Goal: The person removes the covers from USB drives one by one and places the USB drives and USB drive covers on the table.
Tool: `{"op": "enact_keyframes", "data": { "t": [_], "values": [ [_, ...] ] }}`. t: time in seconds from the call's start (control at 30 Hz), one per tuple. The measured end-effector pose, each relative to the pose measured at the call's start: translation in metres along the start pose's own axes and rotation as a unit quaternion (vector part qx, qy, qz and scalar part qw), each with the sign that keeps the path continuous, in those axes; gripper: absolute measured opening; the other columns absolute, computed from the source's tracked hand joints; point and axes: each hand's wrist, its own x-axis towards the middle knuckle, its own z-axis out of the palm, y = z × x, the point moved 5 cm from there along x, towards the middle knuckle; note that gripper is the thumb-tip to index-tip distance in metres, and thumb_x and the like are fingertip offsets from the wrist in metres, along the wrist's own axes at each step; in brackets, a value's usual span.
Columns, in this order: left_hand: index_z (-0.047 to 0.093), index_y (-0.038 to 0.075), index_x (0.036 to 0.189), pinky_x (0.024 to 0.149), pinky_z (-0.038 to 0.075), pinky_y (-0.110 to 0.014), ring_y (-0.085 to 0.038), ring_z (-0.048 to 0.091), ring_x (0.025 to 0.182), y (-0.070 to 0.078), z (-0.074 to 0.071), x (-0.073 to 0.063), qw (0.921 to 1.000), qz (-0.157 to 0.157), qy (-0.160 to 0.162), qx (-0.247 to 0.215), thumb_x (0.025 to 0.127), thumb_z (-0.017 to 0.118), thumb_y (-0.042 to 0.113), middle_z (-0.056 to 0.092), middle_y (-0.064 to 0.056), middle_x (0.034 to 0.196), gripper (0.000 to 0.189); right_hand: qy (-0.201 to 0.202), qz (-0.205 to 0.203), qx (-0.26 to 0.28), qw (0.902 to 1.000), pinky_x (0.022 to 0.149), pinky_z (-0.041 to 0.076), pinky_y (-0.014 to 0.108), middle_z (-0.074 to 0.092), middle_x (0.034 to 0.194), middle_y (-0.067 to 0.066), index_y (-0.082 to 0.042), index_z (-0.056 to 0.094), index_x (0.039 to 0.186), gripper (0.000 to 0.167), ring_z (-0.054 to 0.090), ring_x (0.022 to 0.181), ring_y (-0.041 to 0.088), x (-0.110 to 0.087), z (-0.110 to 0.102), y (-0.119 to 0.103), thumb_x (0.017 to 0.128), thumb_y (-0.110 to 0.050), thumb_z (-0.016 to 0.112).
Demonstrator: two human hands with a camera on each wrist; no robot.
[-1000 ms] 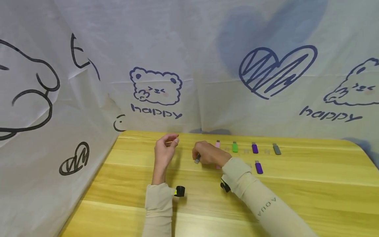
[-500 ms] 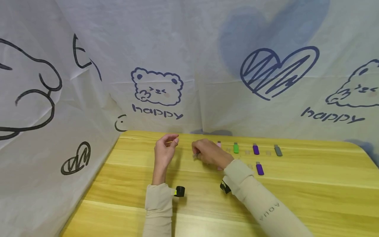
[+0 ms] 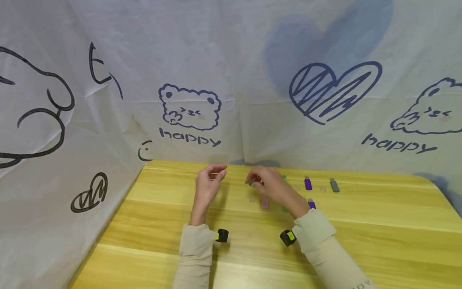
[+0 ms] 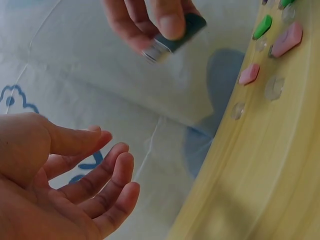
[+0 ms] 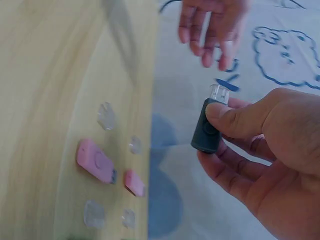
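Note:
My right hand pinches a dark grey USB flash drive between thumb and fingers, its metal plug pointing toward the left hand in the right wrist view. The drive is held above the table. My left hand is raised nearby with fingers loosely bent, holding nothing and apart from the drive. On the table beside the right hand lie two pink flash drives, close to small clear pieces. Green flash drives are partly hidden behind the right hand and forearm in the head view.
Farther right lie a purple flash drive, a grey one and a second purple one, half covered by the right wrist. The wooden table meets a printed white cloth behind and at the left.
My right hand has risen from the table and shifted right and back, still holding the grey flash drive. My left hand has moved slightly right.

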Motion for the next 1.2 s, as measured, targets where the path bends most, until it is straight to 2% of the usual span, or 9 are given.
{"op": "enact_keyframes", "data": {
  "t": [0.27,0.57,0.83,1.2],
  "values": [
    [0.075,0.002,0.111,0.089,0.058,-0.042,-0.029,0.07,0.101,0.006,0.013,-0.001,0.9995,-0.001,-0.03,0.008,0.099,0.068,0.006,0.073,-0.013,0.11,0.015,0.068,0.015,0.037,0.9969,0.077,0.06,0.035,0.068,0.101,0.006,-0.003,0.068,0.113,0.017,0.067,0.09,0.02,-0.035,-0.022,0.002,0.097,0.002,0.068],
    [0.075,-0.001,0.111,0.09,0.058,-0.044,-0.031,0.069,0.101,0.018,0.025,-0.005,0.9976,0.024,-0.064,-0.003,0.099,0.067,0.005,0.073,-0.015,0.111,0.015,0.134,0.048,0.056,0.9882,0.079,0.059,0.04,0.069,0.099,0.004,-0.004,0.066,0.113,0.015,0.066,0.091,0.021,-0.077,-0.039,0.005,0.099,0.001,0.066],
    [0.075,0.0,0.111,0.09,0.058,-0.044,-0.03,0.069,0.101,0.03,0.041,-0.009,0.9948,0.039,-0.094,-0.003,0.1,0.067,0.006,0.073,-0.015,0.111,0.015,0.147,0.089,0.089,0.9811,0.087,0.059,0.047,0.07,0.107,0.009,-0.003,0.066,0.119,0.021,0.067,0.099,0.026,-0.098,-0.048,0.017,0.099,0.003,0.064],
    [0.075,0.0,0.111,0.09,0.058,-0.045,-0.03,0.069,0.101,0.045,0.062,-0.022,0.9879,0.06,-0.142,-0.014,0.101,0.066,0.007,0.073,-0.013,0.11,0.015,0.163,0.116,0.108,0.9739,0.085,0.059,0.044,0.072,0.108,0.009,-0.005,0.07,0.119,0.022,0.068,0.099,0.025,-0.108,-0.054,0.031,0.098,0.001,0.067]
  ]
}}
